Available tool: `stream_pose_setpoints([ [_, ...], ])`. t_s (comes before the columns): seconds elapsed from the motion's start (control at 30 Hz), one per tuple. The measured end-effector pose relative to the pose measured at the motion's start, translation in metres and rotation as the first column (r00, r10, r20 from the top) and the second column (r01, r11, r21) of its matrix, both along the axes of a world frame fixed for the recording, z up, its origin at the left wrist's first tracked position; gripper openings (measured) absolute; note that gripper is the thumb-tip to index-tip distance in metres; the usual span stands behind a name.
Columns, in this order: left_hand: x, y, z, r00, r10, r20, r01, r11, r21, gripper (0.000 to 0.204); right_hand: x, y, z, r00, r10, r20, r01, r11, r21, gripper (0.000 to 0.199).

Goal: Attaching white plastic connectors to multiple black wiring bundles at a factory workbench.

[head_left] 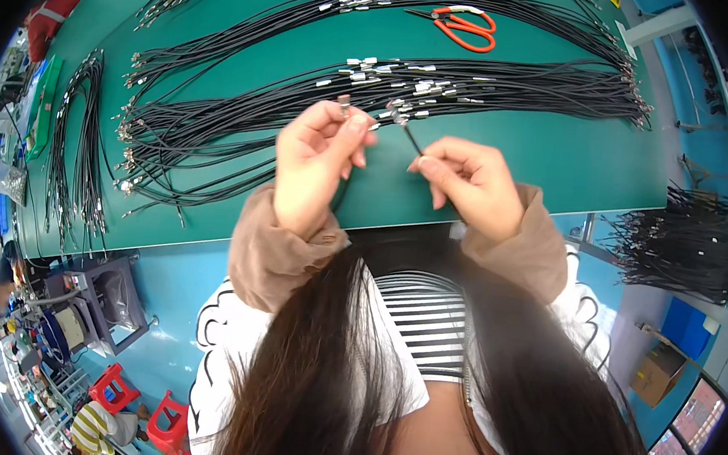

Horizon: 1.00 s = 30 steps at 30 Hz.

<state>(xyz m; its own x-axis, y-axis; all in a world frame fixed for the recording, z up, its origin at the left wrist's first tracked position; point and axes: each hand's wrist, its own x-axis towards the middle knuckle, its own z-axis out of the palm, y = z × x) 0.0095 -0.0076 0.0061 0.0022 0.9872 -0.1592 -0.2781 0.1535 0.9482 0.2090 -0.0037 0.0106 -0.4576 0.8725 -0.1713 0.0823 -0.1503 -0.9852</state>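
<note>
The left hand (pixel 314 159) pinches a small metal plug (pixel 345 104) between thumb and fingers. The right hand (pixel 474 185) is closed on a black cable (pixel 413 139), metal tip (pixel 399 116) upward, over the green table (pixel 574 163) near bundled cables (pixel 546 81).

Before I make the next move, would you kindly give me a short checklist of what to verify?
1. Left-hand grip pinching a metal connector: ok.
2. Right-hand grip holding a black cable below its end connector: ok.
3. Visible gap between those two connectors: ok.
4. Red-handled cutters lying on the green tabletop, away from both grips: ok.
5. Both connectors belonging to one cable: cannot tell.
</note>
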Motion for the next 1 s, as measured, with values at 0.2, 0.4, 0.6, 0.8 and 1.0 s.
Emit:
stream_pose_setpoints([
  [0.2,-0.001,0.004,-0.017,0.995,-0.023,0.097,0.028,0.998,-0.050,0.007,-0.015,-0.002,-0.021,0.996,-0.037,0.078,0.036,0.999,0.020,0.014],
  [0.4,-0.004,0.003,-0.022,0.985,-0.020,0.172,0.038,0.994,-0.100,0.007,-0.011,0.002,-0.023,0.971,-0.060,0.229,0.036,0.993,0.108,0.011],
  [0.6,-0.001,0.002,-0.024,0.985,-0.030,0.169,0.051,0.991,-0.126,0.008,-0.007,0.002,-0.029,0.965,-0.105,0.239,0.053,0.975,0.215,0.008],
  [0.8,0.001,0.001,-0.026,0.984,-0.035,0.175,0.059,0.989,-0.133,0.006,-0.004,0.004,-0.028,0.956,-0.099,0.277,0.030,0.970,0.243,0.007],
  [1.0,0.008,-0.005,-0.030,0.953,-0.135,0.270,0.182,0.971,-0.155,0.010,-0.013,0.021,-0.024,0.961,-0.272,0.050,0.258,0.946,0.198,0.011],
])
